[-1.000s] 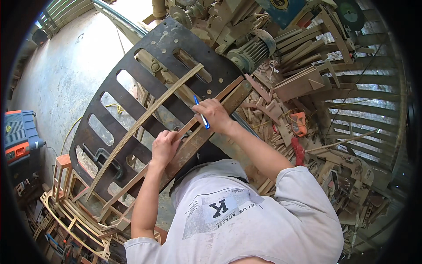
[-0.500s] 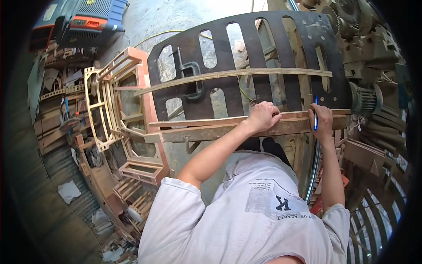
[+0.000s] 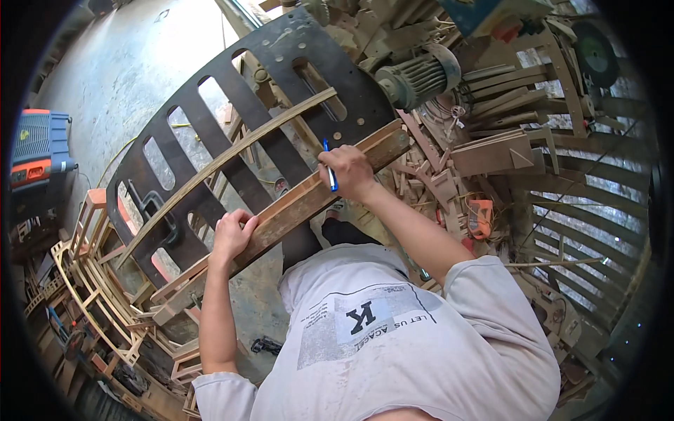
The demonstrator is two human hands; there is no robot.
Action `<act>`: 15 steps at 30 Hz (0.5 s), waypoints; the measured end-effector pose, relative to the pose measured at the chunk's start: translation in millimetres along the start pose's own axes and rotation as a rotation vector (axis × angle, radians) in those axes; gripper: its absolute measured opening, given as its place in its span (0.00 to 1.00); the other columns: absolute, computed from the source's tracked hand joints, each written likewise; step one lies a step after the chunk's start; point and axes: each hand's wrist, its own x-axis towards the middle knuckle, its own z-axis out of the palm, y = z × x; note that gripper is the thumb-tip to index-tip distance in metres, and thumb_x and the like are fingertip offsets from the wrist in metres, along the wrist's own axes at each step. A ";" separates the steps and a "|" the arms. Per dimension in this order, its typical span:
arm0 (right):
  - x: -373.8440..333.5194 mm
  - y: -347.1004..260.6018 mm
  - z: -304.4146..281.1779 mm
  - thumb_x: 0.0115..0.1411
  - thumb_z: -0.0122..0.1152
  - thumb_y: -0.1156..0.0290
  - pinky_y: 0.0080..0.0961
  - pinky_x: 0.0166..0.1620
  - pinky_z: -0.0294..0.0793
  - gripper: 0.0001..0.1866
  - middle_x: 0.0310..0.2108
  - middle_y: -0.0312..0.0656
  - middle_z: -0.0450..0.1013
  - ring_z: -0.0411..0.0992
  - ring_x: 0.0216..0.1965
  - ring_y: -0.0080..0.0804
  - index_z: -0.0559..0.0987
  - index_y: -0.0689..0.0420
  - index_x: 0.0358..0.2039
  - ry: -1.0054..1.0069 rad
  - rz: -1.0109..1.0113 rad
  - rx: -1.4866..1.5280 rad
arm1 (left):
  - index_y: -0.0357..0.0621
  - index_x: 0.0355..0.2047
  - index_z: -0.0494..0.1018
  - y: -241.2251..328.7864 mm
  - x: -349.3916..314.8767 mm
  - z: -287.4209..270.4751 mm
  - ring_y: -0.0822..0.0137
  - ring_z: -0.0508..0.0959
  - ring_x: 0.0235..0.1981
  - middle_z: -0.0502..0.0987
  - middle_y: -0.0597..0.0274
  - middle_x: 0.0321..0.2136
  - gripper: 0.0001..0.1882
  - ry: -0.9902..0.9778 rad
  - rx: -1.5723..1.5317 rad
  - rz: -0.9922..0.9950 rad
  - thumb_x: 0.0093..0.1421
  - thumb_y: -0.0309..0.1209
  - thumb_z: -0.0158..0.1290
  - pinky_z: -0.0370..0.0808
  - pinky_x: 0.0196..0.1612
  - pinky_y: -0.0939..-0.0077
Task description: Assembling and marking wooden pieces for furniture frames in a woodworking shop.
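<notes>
A long thin wooden strip (image 3: 298,189) lies along the near edge of a dark slotted table (image 3: 242,172), against a thick worn wooden beam (image 3: 298,210). My left hand (image 3: 235,235) is closed on the strip left of its middle, with thumb and fingers pressed to it. Farther right along the same strip is my right hand (image 3: 347,170), closed round a blue pen (image 3: 333,182) that points out on both sides of the fingers. A second, layered-looking batten (image 3: 242,145) runs across the tabletop, with a C-clamp (image 3: 167,228) at its left part.
A motor (image 3: 420,76) sits at the table's right end, near stacked boards and offcuts (image 3: 491,153). Pale wooden frames (image 3: 91,288) stand at the left. A blue and orange machine (image 3: 38,147) is on the floor at far left. An orange tool (image 3: 480,217) lies at right.
The view has turned, bringing the right side of the workshop into sight. My left hand has moved left along the strip, farther from the right hand, which still holds the pen.
</notes>
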 end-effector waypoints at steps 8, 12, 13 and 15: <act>-9.2 3.9 -11.7 0.51 0.59 0.67 0.39 0.40 0.68 0.08 0.24 0.44 0.72 0.71 0.31 0.44 0.72 0.55 0.27 -0.009 0.043 0.027 | 0.36 0.29 0.77 1.3 -3.0 8.9 0.63 0.79 0.26 0.79 0.54 0.24 0.11 -0.017 -0.068 0.004 0.56 0.34 0.57 0.74 0.33 0.70; -13.3 7.5 -15.4 0.49 0.61 0.69 0.38 0.38 0.69 0.08 0.22 0.45 0.72 0.72 0.30 0.44 0.74 0.56 0.30 0.056 0.040 0.002 | 0.35 0.27 0.77 26.1 -5.1 15.4 0.69 0.76 0.23 0.78 0.57 0.22 0.11 0.047 -0.135 -0.093 0.56 0.33 0.59 0.73 0.31 0.74; -13.8 9.5 -15.0 0.50 0.61 0.68 0.39 0.38 0.70 0.08 0.22 0.45 0.72 0.72 0.30 0.44 0.74 0.56 0.30 0.070 0.048 0.004 | 0.35 0.27 0.77 25.4 -4.9 16.3 0.69 0.76 0.23 0.78 0.57 0.22 0.11 0.043 -0.133 -0.088 0.56 0.33 0.59 0.73 0.31 0.74; -14.2 12.3 -11.7 0.50 0.61 0.68 0.39 0.39 0.70 0.08 0.23 0.45 0.73 0.73 0.31 0.45 0.74 0.56 0.29 0.088 0.060 0.002 | 0.35 0.27 0.77 20.7 -3.7 17.7 0.70 0.76 0.24 0.78 0.57 0.22 0.11 0.063 -0.132 -0.096 0.56 0.33 0.60 0.73 0.31 0.74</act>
